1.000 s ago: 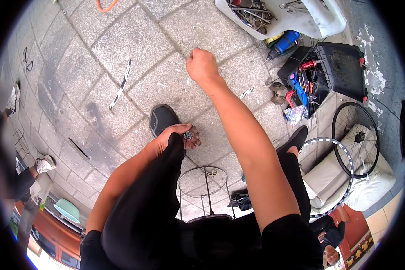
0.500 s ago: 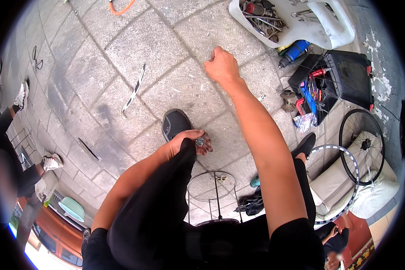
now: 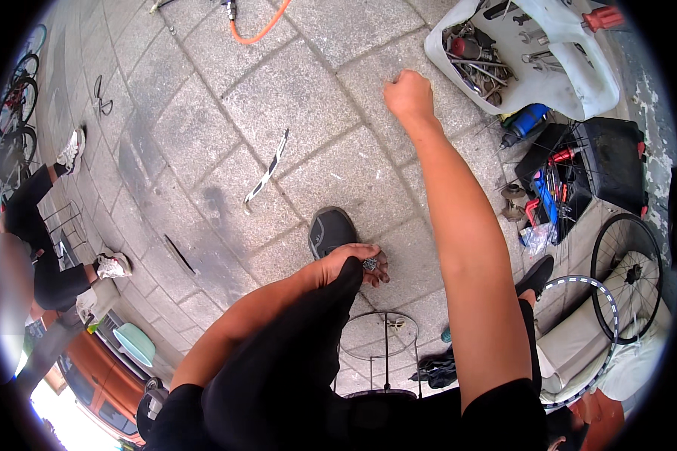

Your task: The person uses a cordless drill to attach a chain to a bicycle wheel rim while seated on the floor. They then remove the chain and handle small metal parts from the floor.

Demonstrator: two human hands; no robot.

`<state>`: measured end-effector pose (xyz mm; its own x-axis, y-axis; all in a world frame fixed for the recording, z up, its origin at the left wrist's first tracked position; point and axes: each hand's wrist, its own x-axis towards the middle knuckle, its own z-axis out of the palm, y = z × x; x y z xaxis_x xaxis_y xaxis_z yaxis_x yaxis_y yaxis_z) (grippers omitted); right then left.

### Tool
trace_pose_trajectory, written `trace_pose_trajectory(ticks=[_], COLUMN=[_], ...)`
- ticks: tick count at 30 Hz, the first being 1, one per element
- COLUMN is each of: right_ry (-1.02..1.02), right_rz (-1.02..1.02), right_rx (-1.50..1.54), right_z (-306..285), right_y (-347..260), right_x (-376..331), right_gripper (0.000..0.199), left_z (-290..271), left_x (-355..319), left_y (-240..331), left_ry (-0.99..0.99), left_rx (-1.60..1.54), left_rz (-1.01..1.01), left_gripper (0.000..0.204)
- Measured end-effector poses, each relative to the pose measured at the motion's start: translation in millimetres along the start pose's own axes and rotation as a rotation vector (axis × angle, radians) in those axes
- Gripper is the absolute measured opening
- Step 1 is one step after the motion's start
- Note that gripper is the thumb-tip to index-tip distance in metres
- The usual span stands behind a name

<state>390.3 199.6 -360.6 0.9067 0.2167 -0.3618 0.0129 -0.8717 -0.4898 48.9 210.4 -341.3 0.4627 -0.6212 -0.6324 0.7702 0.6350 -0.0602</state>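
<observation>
Left hand (image 3: 353,264) cupped over knee, fingers curled around small metal part (image 3: 369,264). Right hand (image 3: 408,95) fisted, extended above paving, near white tray (image 3: 579,83) rim; contents not discernible. Open paving (image 3: 293,105) lies left of fist.

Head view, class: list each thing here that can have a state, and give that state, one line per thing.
Left hand: cupped, holding a small metal part.
Right hand: closed in a fist, stretched toward the white tray.
White tray: full of tools.
Black toolbox: open.
Bicycle wheel: lying flat.
</observation>
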Motion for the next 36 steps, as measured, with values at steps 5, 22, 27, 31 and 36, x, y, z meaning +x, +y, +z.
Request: trace_pose_trajectory(ticks=[5, 22, 27, 31, 36], right_ry=[-0.146, -0.203, -0.341, -0.022, -0.195], right_rz=[0.022, -0.442, -0.226, -0.108, 0.165], right_rx=[-0.133, 0.11, 0.231, 0.265, -0.079], right_z=[-5, -13, -36, -93, -152], right_y=[4, 65, 78, 141, 228], right_x=[-2, -337, -342, -312, -317], right_gripper=[0.033, 0.037, 0.03, 0.025, 0.034], left_z=[0, -35, 24, 22, -7], left_x=[-6, 8, 5, 7, 15], left_y=[-4, -12, -23, -14, -6], left_ry=[-0.01, -0.094, 0.286, 0.417, 0.246], left_rx=[-0.005, -0.017, 0.278, -0.046, -0.123], left_rz=[0.053, 0.157, 0.348, 0.092, 0.045], left_gripper=[0.033, 0.022, 0.024, 0.024, 0.031])
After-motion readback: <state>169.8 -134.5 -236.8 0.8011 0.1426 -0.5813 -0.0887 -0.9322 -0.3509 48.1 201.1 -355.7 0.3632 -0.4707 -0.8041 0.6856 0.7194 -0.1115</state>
